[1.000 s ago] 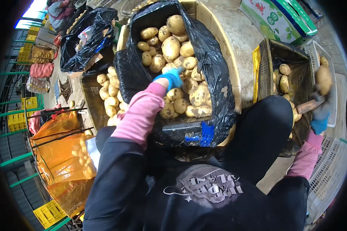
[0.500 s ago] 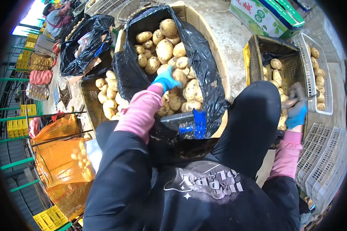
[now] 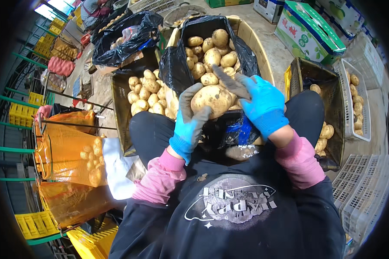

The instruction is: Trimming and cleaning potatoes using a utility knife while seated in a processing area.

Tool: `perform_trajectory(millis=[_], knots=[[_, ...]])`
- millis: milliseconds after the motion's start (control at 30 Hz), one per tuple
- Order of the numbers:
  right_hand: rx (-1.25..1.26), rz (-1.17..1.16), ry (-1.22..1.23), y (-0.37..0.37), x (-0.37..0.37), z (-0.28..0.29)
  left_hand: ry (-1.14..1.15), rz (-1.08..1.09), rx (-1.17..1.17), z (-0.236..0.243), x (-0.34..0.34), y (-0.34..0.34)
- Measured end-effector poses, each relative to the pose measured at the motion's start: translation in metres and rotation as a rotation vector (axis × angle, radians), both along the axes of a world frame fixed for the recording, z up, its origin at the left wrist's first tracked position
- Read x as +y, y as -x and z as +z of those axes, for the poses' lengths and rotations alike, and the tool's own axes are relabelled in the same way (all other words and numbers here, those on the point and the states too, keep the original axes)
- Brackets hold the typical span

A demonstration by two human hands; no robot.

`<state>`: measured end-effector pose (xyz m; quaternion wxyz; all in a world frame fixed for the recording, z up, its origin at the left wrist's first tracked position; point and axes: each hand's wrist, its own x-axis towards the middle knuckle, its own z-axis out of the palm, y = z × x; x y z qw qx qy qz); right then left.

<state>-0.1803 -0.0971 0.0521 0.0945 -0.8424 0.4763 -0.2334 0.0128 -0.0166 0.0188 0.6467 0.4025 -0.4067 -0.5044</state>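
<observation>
My left hand (image 3: 186, 125), in a blue and grey glove, is closed round a large potato (image 3: 212, 101) with brown spots, held above my lap. My right hand (image 3: 263, 103), gloved the same way, grips a knife whose dull grey blade (image 3: 230, 83) points up and left, just over the potato's upper side; its handle is hidden in the fingers. Whether blade and skin touch, I cannot tell. Directly beyond both hands is a cardboard box (image 3: 251, 39) lined with a black plastic bag (image 3: 175, 73), holding many loose potatoes (image 3: 212, 57).
Dark crates of potatoes flank me, one left (image 3: 120, 105) and one right (image 3: 333, 112). A white basket (image 3: 367, 116) of potatoes and stacked grey crates (image 3: 361, 190) stand farther right. Orange mesh sacks (image 3: 69, 151) lie left. A green-and-white carton (image 3: 309, 32) sits far right; another person (image 3: 90, 13) is far left.
My left hand has lifted a potato out of the lined box toward me. The right hand has come from the right crate to the middle with the knife. The view has shifted.
</observation>
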Motion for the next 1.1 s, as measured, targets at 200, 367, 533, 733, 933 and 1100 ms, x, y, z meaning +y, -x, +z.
perform_trajectory(millis=[200, 367, 533, 733, 933, 1100], knots=[[0.194, 0.043, 0.123, -0.019, 0.019, -0.029, -0.034, 0.118, -0.086, -0.017, 0.019, -0.007], [-0.869, 0.242, -1.093, -0.016, 0.011, -0.034, 0.185, 0.187, -0.267, -0.033, 0.010, -0.013], [-1.147, 0.321, -1.223, -0.026, 0.016, -0.031, 0.358, 0.137, -0.526, -0.033, -0.007, -0.016], [-1.244, 0.269, -1.174, -0.022, 0.011, -0.039, -0.080, -0.040, -0.015, -0.027, -0.008, -0.005], [-1.199, 0.264, -0.916, -0.030, 0.013, -0.065, -0.119, -0.010, -0.021, -0.025, -0.008, 0.001], [-1.062, 0.294, -0.775, -0.030, 0.021, -0.058, -0.098, 0.028, -0.104, -0.022, -0.004, 0.008]])
